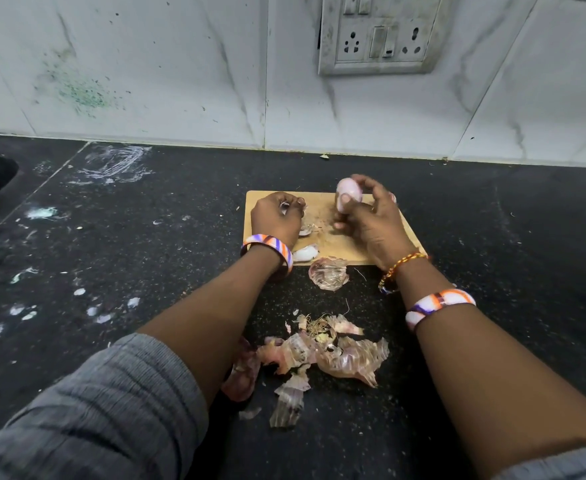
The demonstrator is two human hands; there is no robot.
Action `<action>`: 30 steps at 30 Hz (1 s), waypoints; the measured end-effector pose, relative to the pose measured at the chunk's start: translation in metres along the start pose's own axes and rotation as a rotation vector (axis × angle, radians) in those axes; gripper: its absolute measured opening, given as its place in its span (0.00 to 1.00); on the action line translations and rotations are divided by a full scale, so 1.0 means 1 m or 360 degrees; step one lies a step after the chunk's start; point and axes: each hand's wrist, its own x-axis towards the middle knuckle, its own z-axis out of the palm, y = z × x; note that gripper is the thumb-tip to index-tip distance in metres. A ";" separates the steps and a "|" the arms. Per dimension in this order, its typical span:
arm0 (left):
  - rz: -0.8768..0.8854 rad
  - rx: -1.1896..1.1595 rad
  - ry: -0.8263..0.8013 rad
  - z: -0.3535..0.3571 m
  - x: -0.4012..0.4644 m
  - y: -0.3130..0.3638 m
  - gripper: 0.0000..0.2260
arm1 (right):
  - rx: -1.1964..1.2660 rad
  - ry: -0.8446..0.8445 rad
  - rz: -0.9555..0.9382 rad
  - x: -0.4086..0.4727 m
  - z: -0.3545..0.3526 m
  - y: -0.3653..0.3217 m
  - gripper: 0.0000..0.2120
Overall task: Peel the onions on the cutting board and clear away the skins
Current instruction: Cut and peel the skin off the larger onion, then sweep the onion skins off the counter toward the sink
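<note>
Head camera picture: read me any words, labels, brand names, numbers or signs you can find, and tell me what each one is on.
There is no readable text anywhere in this picture.
Switch and socket plate on the wall: no lettering shows, only switches and pin holes.
Cutting board: plain, no brand or mark.
Striped bangles on the wrists: a pattern, not letters.
White smears on the black counter: scribbly marks, not words.
</note>
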 end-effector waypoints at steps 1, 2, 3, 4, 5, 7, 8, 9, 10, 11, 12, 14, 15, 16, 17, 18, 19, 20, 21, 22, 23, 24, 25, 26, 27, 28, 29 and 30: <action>0.0016 0.0048 -0.0018 0.001 0.001 0.001 0.06 | -0.0442 -0.0001 -0.0093 0.003 0.001 0.001 0.19; 0.0039 0.0144 -0.0052 0.001 0.002 0.003 0.07 | -0.0822 -0.0009 -0.0197 0.006 0.003 0.003 0.20; 0.0067 0.0300 -0.0095 0.002 0.003 0.006 0.08 | -0.1085 0.0006 -0.0291 0.010 0.005 0.006 0.20; 0.0107 0.0482 -0.0148 0.002 0.004 0.009 0.09 | -0.1237 0.0051 -0.0357 0.013 0.008 0.008 0.19; 0.0162 0.0653 -0.0217 0.002 0.005 0.012 0.10 | -0.1315 0.0111 -0.0382 0.015 0.011 0.009 0.17; 0.0268 0.0918 -0.0373 0.001 0.005 0.016 0.10 | -0.1393 0.0192 -0.0363 0.017 0.017 0.011 0.14; 0.0297 0.1005 -0.0451 -0.001 0.004 0.017 0.10 | -0.1436 0.0194 -0.0358 0.018 0.019 0.012 0.14; 0.0323 0.1077 -0.0523 -0.004 0.003 0.017 0.10 | -0.1478 0.0178 -0.0352 0.018 0.020 0.014 0.16; 0.0350 0.1129 -0.0581 -0.008 0.002 0.017 0.10 | -0.1497 0.0153 -0.0356 0.016 0.020 0.014 0.17; 0.0391 0.1166 -0.0627 -0.012 0.000 0.017 0.10 | -0.1475 0.0139 -0.0358 0.012 0.020 0.014 0.20; 0.0424 0.1187 -0.0670 -0.016 -0.002 0.018 0.10 | -0.1400 0.0134 -0.0367 0.007 0.018 0.014 0.21; 0.0455 0.1178 -0.0774 -0.026 -0.009 0.020 0.10 | -0.1305 0.0167 -0.0463 -0.009 0.015 0.015 0.20; 0.0441 0.1147 -0.0847 -0.031 -0.012 0.022 0.10 | -0.1305 0.0184 -0.0516 -0.019 0.013 0.016 0.17; 0.0400 0.1099 -0.0942 -0.037 -0.016 0.025 0.10 | -0.1268 0.0167 -0.0531 -0.030 0.011 0.016 0.13; 0.0345 0.1029 -0.1055 -0.043 -0.019 0.028 0.09 | -0.1188 0.0116 -0.0476 -0.041 0.010 0.014 0.11; 0.0253 0.0921 -0.1173 -0.049 -0.023 0.032 0.10 | -0.1085 0.0028 -0.0383 -0.050 0.010 0.012 0.10; 0.0143 0.0782 -0.1264 -0.055 -0.027 0.037 0.12 | -0.1016 -0.0057 -0.0257 -0.057 0.011 0.008 0.11; 0.0058 0.0693 -0.1300 -0.061 -0.029 0.042 0.14 | -0.0979 -0.0145 -0.0134 -0.061 0.012 0.005 0.13; 0.0016 0.0682 -0.1311 -0.066 -0.029 0.046 0.14 | -0.1006 -0.0228 -0.0029 -0.063 0.013 0.003 0.14; -0.0013 0.0712 -0.1327 -0.071 -0.029 0.049 0.14 | -0.1058 -0.0322 0.0047 -0.067 0.015 -0.001 0.16; -0.0054 0.0731 -0.1351 -0.076 -0.029 0.052 0.14 | -0.1123 -0.0412 0.0096 -0.072 0.018 -0.002 0.16; -0.0093 0.0736 -0.1377 -0.081 -0.029 0.054 0.13 | -0.1140 -0.0521 0.0120 -0.080 0.021 -0.004 0.16; -0.0121 0.0715 -0.1382 -0.086 -0.029 0.055 0.12 | -0.1095 -0.0625 0.0145 -0.087 0.023 -0.005 0.17; -0.0127 0.0672 -0.1354 -0.091 -0.029 0.055 0.11 | -0.0978 -0.0705 0.0181 -0.095 0.024 -0.007 0.18; -0.0113 0.0624 -0.1303 -0.094 -0.029 0.055 0.08 | -0.0866 -0.0720 0.0190 -0.100 0.025 -0.008 0.18; -0.0076 0.0597 -0.1222 -0.098 -0.028 0.053 0.06 | -0.0801 -0.0677 0.0184 -0.101 0.026 -0.010 0.19; -0.0038 0.0576 -0.1125 -0.100 -0.028 0.051 0.05 | -0.0832 -0.0568 0.0145 -0.098 0.025 -0.011 0.18; -0.0003 0.0565 -0.1013 -0.101 -0.026 0.049 0.06 | -0.0883 -0.0465 0.0089 -0.094 0.026 -0.014 0.18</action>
